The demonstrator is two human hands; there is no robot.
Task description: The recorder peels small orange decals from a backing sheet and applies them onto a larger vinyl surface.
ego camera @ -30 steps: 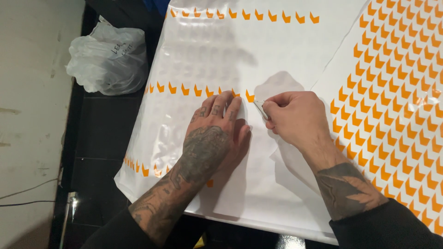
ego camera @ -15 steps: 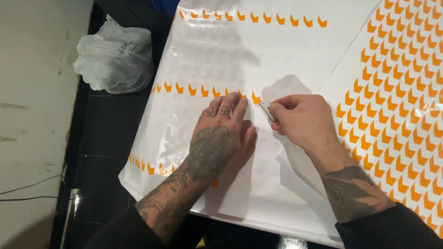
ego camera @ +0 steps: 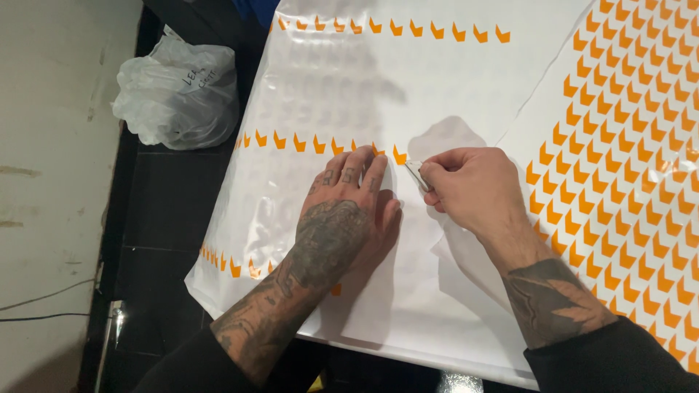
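1. Desk (ego camera: 175, 211): dark surface; carries all items below.
2. White sheet (ego camera: 437, 87): glossy, spread flat over the desk, printed with rows of small orange arrow shapes; the right part is densely covered with them.
3. Plastic bag (ego camera: 178, 94): crumpled, translucent white, on the desk just beside the sheet's left edge.
4. Left hand (ego camera: 349, 218): palm down, fingers (ego camera: 357, 171) spread slightly and pressed flat on the sheet, holding nothing.
5. Right hand (ego camera: 477, 189): fingers pinched closed on a small blade.
6. Small blade (ego camera: 416, 175): thin, metallic, tip on the sheet, just beside the left fingertips and near one orange arrow (ego camera: 399, 155).
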